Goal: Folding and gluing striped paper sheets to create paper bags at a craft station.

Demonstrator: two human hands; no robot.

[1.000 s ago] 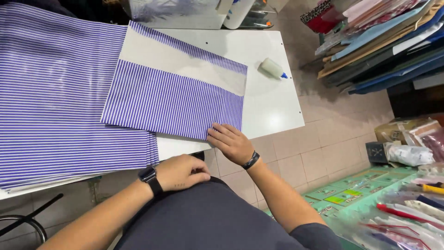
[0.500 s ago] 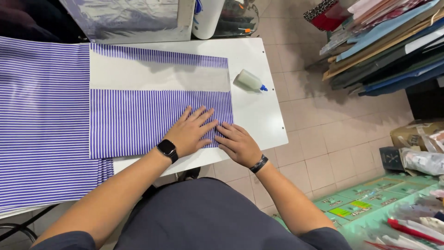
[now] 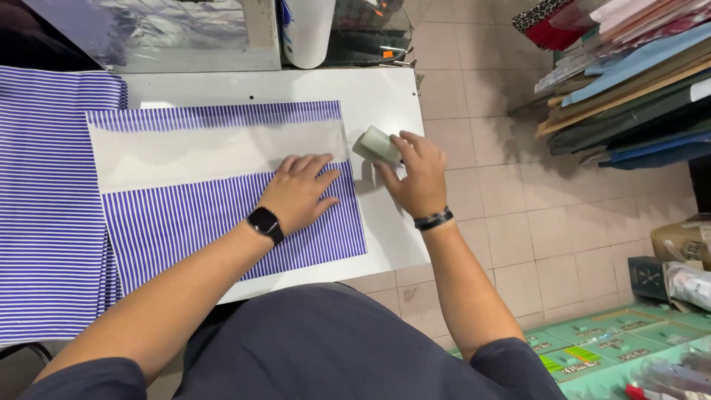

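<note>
A piece of blue-and-white striped cloth (image 3: 222,222) lies on the white table (image 3: 370,92), with a white band (image 3: 207,152) across its upper part. My left hand (image 3: 300,189), with a black watch on the wrist, rests flat with fingers spread on the cloth at the band's lower edge. My right hand (image 3: 418,174) holds a small pale bottle (image 3: 376,146) lifted just off the table, to the right of the cloth. A dark band circles my right wrist.
More striped cloth (image 3: 44,207) hangs over the table's left side. A white cylinder (image 3: 307,30) and a clear plastic cover (image 3: 170,30) stand at the table's far edge. Stacked fabric bolts (image 3: 629,81) lie on the tiled floor at right, green packets (image 3: 600,355) at lower right.
My right hand left the cloth's near edge, reached right and picked up the bottle. My left hand moved up the cloth to the white band. The view shifted closer.
</note>
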